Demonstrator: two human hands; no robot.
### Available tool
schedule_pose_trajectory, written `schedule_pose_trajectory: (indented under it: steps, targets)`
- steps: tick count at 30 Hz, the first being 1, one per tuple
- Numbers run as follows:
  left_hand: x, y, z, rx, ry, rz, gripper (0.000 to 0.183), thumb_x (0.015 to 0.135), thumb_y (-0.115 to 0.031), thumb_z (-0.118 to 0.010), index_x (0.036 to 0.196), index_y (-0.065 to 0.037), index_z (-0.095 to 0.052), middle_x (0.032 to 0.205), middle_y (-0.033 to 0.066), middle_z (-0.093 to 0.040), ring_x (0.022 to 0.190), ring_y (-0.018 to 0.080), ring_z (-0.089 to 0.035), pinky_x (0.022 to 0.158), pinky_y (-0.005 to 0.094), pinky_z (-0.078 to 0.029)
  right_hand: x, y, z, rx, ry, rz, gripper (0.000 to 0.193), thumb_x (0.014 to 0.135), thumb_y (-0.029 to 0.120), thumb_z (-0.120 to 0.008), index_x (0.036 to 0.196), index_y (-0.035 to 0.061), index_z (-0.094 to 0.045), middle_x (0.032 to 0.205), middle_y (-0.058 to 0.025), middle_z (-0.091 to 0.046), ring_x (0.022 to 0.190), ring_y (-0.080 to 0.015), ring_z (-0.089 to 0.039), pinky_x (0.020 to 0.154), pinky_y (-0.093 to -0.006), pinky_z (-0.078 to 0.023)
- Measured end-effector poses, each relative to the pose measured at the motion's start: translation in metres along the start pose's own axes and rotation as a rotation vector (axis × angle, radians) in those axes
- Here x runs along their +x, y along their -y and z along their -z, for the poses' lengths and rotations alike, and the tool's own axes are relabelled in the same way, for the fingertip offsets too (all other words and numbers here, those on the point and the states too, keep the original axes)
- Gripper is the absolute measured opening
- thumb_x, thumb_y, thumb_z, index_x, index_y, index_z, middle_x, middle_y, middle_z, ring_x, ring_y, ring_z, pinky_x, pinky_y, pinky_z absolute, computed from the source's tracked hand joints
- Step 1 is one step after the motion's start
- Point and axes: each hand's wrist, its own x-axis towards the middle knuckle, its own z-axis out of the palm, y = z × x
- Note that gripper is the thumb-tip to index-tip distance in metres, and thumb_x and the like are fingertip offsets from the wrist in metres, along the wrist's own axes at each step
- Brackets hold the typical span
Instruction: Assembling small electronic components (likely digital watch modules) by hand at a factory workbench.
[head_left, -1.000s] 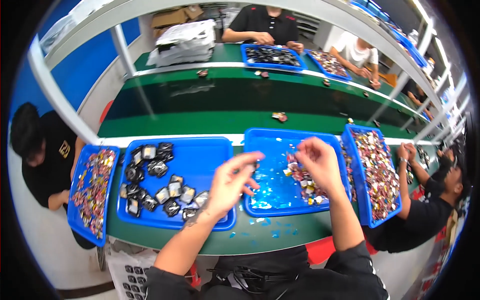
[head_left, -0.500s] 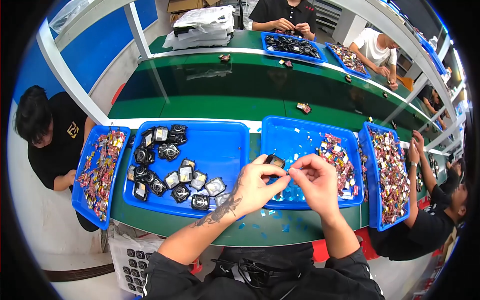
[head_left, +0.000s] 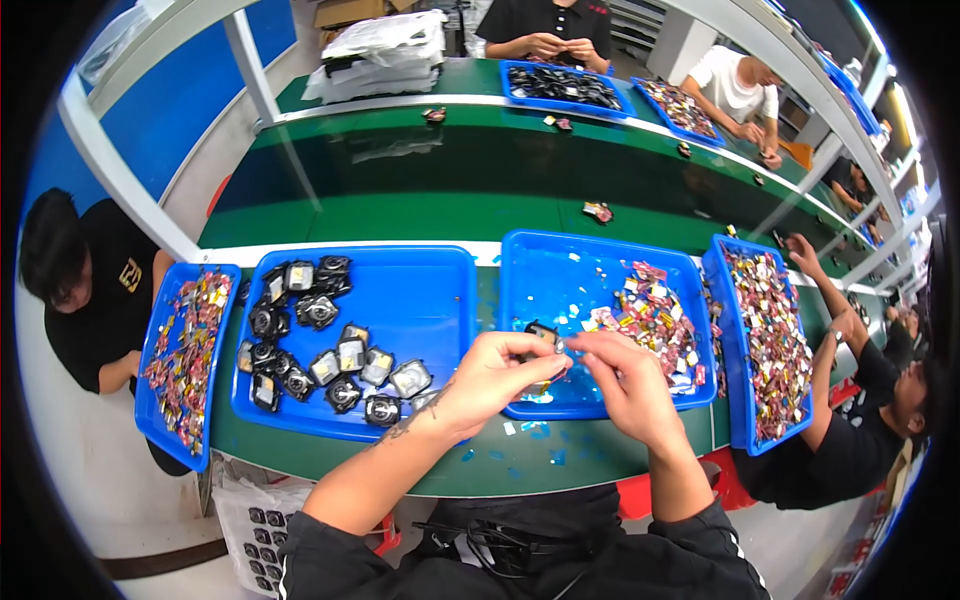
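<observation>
My left hand (head_left: 497, 378) is closed around a small black square housing (head_left: 543, 330), which looks like a watch case and shows past its fingertips. My right hand (head_left: 638, 388) is close beside it, with thumb and index finger apart and no object visible between them. Both hands are over the front of a blue tray (head_left: 545, 240) holding a heap of small pink, white and yellow parts (head_left: 655, 305) and bits of blue film. To the left, another blue tray (head_left: 425, 290) contains several similar black housings (head_left: 345, 393), some with pale faces.
Blue trays of small parts flank these, one far left (head_left: 150, 400) and one right (head_left: 740, 400). Blue film scraps (head_left: 535, 430) lie on the green tabletop (head_left: 330, 455). Beyond runs a green conveyor (head_left: 480, 205) carrying a few parts. Co-workers sit left, right and across.
My right thumb and index finger have parted from their pinch at the housing. The housing sits slightly lower in my left hand. The whole view has shifted a little.
</observation>
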Motion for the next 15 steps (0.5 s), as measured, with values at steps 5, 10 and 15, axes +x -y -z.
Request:
schedule_pose_trajectory:
  steps: [5,10,15]
  targets:
    - [-0.007,0.0,-0.002,0.011,0.124,0.125,0.018,0.09,-0.017,-0.067,0.096,0.0,-0.07,0.075,-0.0031,-0.06,0.058,0.0005,-0.044,0.049,0.0186,-0.029,0.001,0.002,-0.015,0.456,-0.014,0.026,0.021,0.087,-0.004,-0.06,0.106,-0.0022,-0.067,0.11,-0.0136,-0.064,0.1,-0.0217,-0.062,0.083,-0.0314,-0.052]
    - [-0.004,0.005,-0.008,-0.02,0.149,-0.028,0.018,0.093,-0.014,-0.063,0.099,0.001,-0.069,0.09,0.0042,-0.066,0.06,0.0038,-0.053,0.05,0.0189,-0.041,-0.008,-0.002,-0.014,0.79,-0.07,-0.049,0.012,0.087,-0.005,-0.059,0.097,-0.0035,-0.065,0.119,-0.0166,-0.057,0.101,-0.0183,-0.06,0.082,-0.03,-0.053]
    - [-0.001,0.014,-0.015,-0.197,-0.038,0.012,0.019,0.093,-0.016,-0.062,0.1,0.001,-0.067,0.079,0.0013,-0.059,0.062,0.0068,-0.055,0.052,0.0228,-0.049,-0.004,0.011,-0.036,0.789,-0.322,-0.261,0.016,0.088,-0.002,-0.061,0.104,-0.0037,-0.062,0.114,-0.0125,-0.058,0.098,-0.0154,-0.06,0.077,-0.0274,-0.054]
